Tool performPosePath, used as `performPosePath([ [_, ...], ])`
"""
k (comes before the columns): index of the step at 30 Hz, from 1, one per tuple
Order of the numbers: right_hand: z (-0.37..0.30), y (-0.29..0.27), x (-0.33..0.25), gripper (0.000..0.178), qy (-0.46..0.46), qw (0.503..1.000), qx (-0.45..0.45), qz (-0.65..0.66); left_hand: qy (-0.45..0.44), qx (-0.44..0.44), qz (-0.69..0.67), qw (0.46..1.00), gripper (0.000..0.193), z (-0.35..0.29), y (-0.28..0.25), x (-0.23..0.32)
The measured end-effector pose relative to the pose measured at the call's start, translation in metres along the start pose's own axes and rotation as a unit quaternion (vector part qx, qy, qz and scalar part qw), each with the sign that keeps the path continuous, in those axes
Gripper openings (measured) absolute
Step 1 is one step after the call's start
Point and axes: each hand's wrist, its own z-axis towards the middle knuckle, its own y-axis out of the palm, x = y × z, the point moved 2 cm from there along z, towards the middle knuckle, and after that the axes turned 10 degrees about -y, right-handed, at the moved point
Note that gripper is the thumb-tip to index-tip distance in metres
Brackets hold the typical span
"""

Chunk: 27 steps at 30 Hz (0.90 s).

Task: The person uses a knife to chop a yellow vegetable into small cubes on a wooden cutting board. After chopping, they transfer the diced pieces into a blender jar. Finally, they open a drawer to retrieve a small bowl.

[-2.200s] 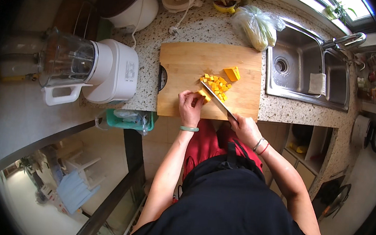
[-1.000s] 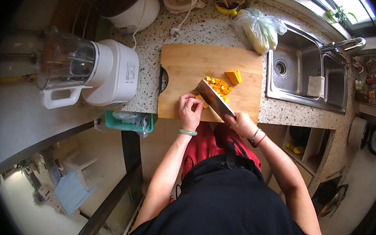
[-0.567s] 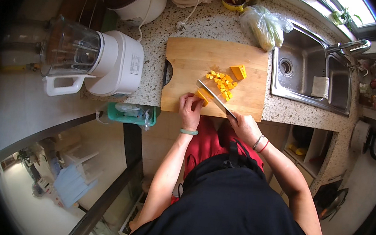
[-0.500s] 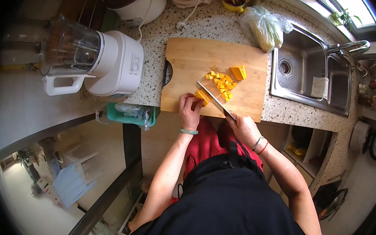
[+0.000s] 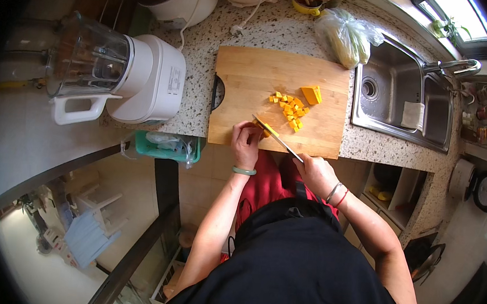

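My right hand is closed round the handle of a kitchen knife, whose blade slants up and left. The blade lies over an orange piece of pumpkin near the front edge of the wooden cutting board. Bent fingers of my left hand pinch that piece at its left side, partly hiding it. Beyond the blade several small pumpkin cubes lie in a loose heap. A larger pumpkin chunk sits just behind them, to the right.
A white blender with a clear jug stands left of the board. To the right is a steel sink with a tap. A plastic bag of vegetables lies at the sink's corner. A green bin hangs below the counter edge.
The knife blade has shifted from beside the pumpkin piece to over it. My right hand has moved slightly nearer and to the right; my left hand keeps its grip.
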Motion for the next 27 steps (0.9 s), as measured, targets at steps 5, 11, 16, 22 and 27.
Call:
performPosePath([
  [5,0.008,-0.006,-0.011,0.036,0.01,0.999,-0.03,-0.018,-0.02,-0.008,-0.019,1.0,0.013,0.001,-0.002,0.009],
  [11,0.019,-0.004,-0.01,0.036,0.022,0.999,-0.05,-0.002,-0.008,0.004,0.01,1.0,0.013,0.001,0.0,0.006],
  [16,0.026,0.004,-0.005,0.035,0.019,0.999,-0.049,0.009,-0.008,0.01,0.02,1.0,0.014,-0.001,0.0,0.004],
  [22,0.023,0.04,0.005,0.033,0.035,0.999,0.001,0.009,0.023,0.016,0.051,0.998,0.014,0.0,-0.003,0.005],
  [27,0.048,0.027,0.016,0.038,0.003,0.999,-0.025,0.022,0.026,0.019,0.065,0.997,0.015,0.001,-0.003,-0.006],
])
